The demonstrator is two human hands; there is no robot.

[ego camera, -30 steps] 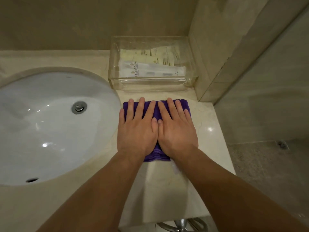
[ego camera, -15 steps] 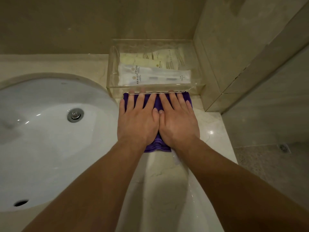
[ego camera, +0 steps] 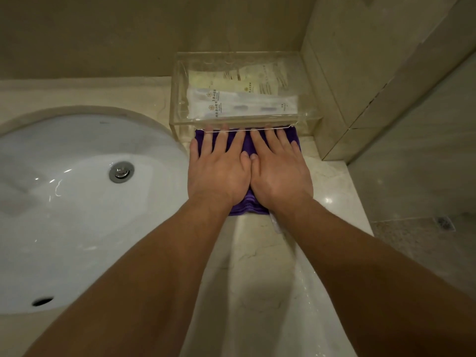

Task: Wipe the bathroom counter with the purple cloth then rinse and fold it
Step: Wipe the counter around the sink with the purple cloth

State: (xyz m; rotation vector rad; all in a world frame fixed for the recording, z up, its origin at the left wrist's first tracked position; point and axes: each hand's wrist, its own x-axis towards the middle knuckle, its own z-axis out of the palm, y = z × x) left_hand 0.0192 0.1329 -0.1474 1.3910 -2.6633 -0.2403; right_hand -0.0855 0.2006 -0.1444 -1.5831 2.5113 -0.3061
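**Item: purple ribbed cloth** point(ego camera: 247, 206). It lies flat on the counter, directly in front of the clear acrylic box point(ego camera: 309, 99). Its far edge is tucked under the box's front lip.

**Hands.** The left hand point(ego camera: 219, 173) and right hand point(ego camera: 282, 176) lie side by side on the cloth, palms down, thumbs touching. The fingers point(ego camera: 220, 141) are straight and slightly spread, pressing rather than gripping. The fingertips show through the acrylic lip.

**Progress (judged).**
- Wiping is under way, at the far end of a stroke against the box.
- The stone on the near side of the box has a wet-looking sheen, so that strip seems covered.
- Whether the counter round the basin has been wiped cannot be told.
- Rinsing and the final fold are both left to do.

**Surface.** A beige marble counter point(ego camera: 260, 253), polished, pale-veined and catching light spots.

**Contents of box.** White and cream toiletry packets point(ego camera: 239, 106). The print is too small to read.

**Left of box.** A white oval undermount basin point(ego camera: 77, 215) with a chrome drain plug point(ego camera: 121, 171) and a dark overflow hole point(ego camera: 42, 301). No tap is in view.

**Behind and right of box.** A beige tiled wall point(ego camera: 128, 34) turns a corner. Beyond it to the right is a speckled floor with a small floor drain point(ego camera: 444, 222).
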